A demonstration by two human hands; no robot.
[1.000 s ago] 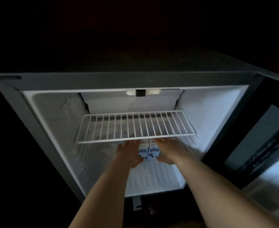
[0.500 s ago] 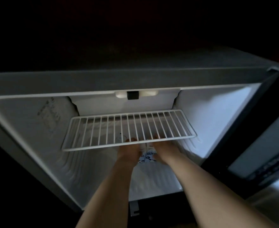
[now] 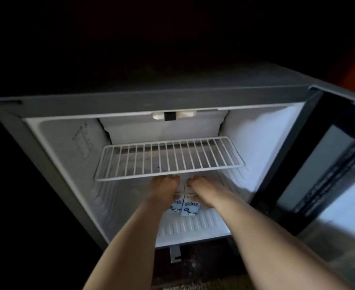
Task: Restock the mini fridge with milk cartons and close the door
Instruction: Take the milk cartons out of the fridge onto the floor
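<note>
The mini fridge (image 3: 67,164) stands open, its white inside lit. Two small blue-and-white milk cartons stand side by side, touching, on the fridge floor just below the front edge of the wire shelf (image 3: 168,158). My left hand (image 3: 164,189) lies over the top of the left carton (image 3: 176,207) with its fingers curled over the far edge. My right hand (image 3: 203,190) grips the right carton (image 3: 191,208) the same way. Both carton tops are mostly hidden by my hands.
The fridge door (image 3: 329,164) hangs open to the right, dark with a reflecting panel. The wire shelf has nothing on it. A small bracket (image 3: 174,253) sticks out under the fridge's front edge. The surroundings are dark.
My hands have moved from the cartons' sides onto their tops, fingers now curled. The two cartons sit a little further in under the shelf's front edge.
</note>
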